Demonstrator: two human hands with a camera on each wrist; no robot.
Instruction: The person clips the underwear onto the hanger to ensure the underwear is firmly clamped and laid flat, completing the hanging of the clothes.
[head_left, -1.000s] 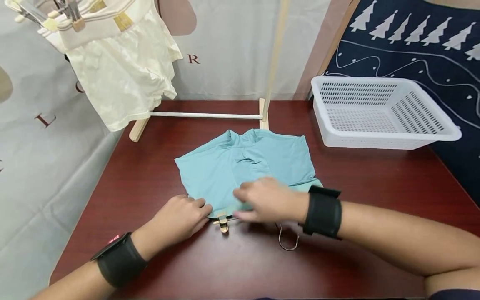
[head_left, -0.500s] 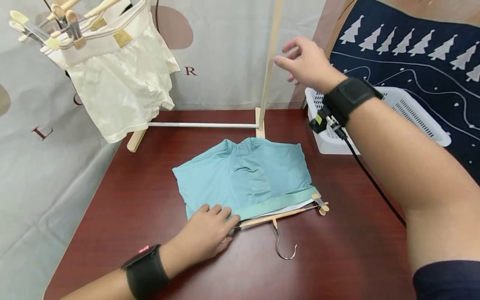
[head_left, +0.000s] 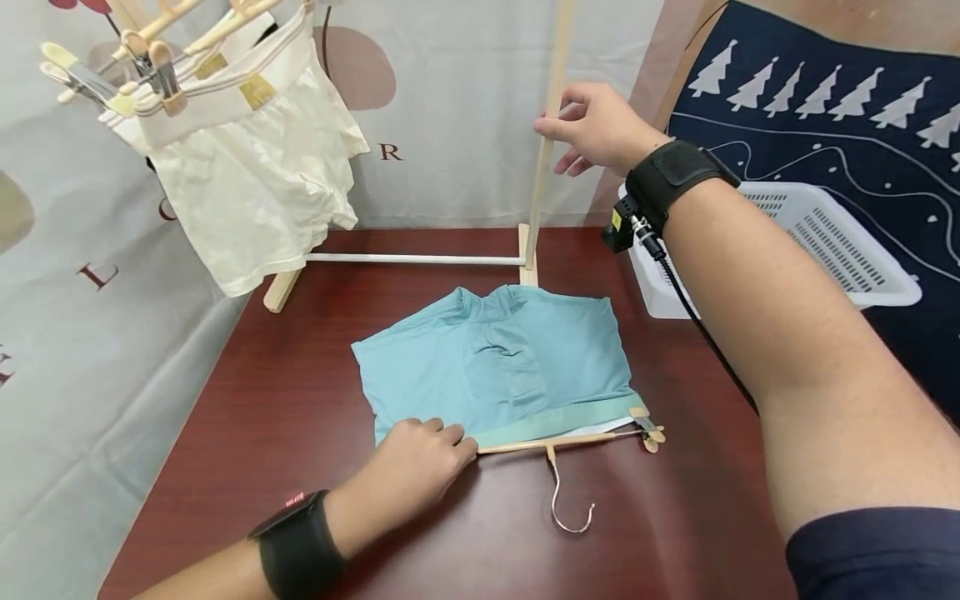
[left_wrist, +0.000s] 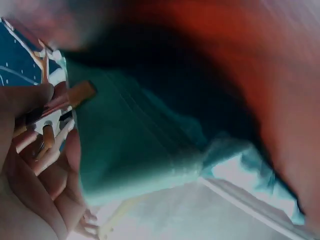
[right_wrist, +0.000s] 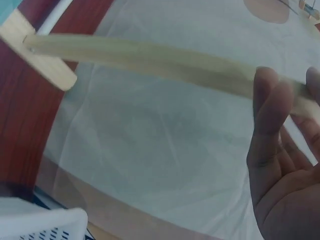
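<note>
My left hand (head_left: pixel 420 462) pinches wooden clip hanger (head_left: pixel 558 440) at teal shorts (head_left: pixel 498 367); right hand (head_left: pixel 596 127), fingers loosely spread, touches upright wooden rack post (head_left: pixel 546 142).

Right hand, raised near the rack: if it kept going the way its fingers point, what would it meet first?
The right hand would likely first meet the upright pale wooden rack post; its fingertips look at or on it already, though exact contact is unclear.

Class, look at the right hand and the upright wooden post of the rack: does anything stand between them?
Nothing visible does. The right hand is already at the upright wooden post, its fingers against it.
</note>
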